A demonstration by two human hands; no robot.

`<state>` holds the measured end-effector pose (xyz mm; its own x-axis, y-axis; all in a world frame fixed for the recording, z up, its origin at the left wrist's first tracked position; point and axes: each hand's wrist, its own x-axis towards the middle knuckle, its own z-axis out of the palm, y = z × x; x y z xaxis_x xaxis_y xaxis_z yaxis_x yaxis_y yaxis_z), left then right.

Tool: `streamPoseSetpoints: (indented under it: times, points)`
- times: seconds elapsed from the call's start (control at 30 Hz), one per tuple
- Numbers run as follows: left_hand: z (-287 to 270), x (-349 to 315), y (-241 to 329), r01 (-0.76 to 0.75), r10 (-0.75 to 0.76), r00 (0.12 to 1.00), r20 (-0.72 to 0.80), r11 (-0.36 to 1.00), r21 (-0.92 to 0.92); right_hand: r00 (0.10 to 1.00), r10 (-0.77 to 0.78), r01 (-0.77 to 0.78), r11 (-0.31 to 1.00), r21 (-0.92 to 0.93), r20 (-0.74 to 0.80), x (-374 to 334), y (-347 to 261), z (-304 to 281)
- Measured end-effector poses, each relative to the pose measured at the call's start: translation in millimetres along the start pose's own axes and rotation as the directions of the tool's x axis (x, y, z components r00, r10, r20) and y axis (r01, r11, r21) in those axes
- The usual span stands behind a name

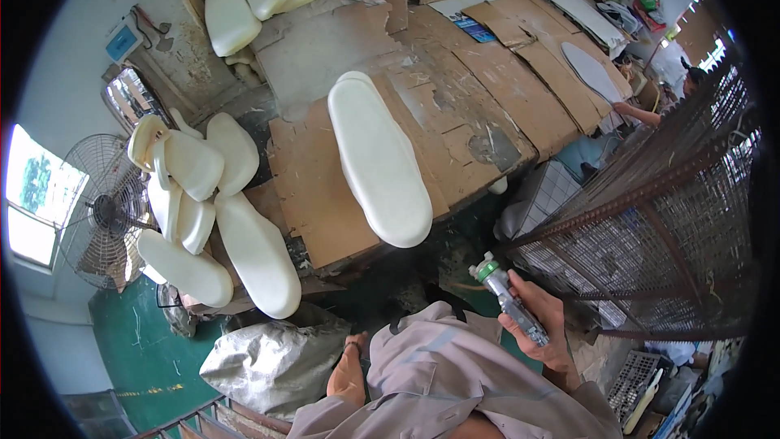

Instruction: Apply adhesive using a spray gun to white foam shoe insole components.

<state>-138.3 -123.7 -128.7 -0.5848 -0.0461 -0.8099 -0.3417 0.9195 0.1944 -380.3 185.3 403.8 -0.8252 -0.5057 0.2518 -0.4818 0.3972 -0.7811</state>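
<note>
My right hand is closed around a spray gun with a metal body, a green ring and a pale nozzle cap, held near my waist and pointing up and left. Ahead of it, a long cream foam cushion with rounded ends lies on the cardboard-covered table. The spray gun is apart from the cushion. My left hand hangs low beside my clothing, above a silvery sack. Its fingers are too small and partly hidden to make out.
Several foam cushions are piled at the left, beside a large caged fan. More foam pieces rest at the far left. A rusty mesh frame stands close on my right. Beyond it, another person's arm reaches toward a pale flat piece.
</note>
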Motion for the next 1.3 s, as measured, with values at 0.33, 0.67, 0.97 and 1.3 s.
streamPoseSetpoints:
  times: [0.33,0.67,0.97,1.3]
  points:
    - [36,-25,-21,0.034,-0.076,0.987,-0.144,0.960,-0.278,0.998,0.053,-0.053,0.998,-0.020,-0.020,-44,-19,1]
    - [-58,1,25,0.161,-0.327,0.933,0.152,0.001,-0.987,0.996,0.048,-0.052,0.997,-0.061,-0.071,-83,-12,-6]
    - [-40,-12,42,0.205,-0.355,0.920,0.166,0.074,-0.976,0.999,0.023,-0.025,0.999,0.041,0.038,-108,17,-37]
    - [43,-43,96,0.293,-0.431,0.843,0.322,-0.133,-0.947,1.000,-0.012,0.013,0.999,0.034,-0.015,-126,70,-98]
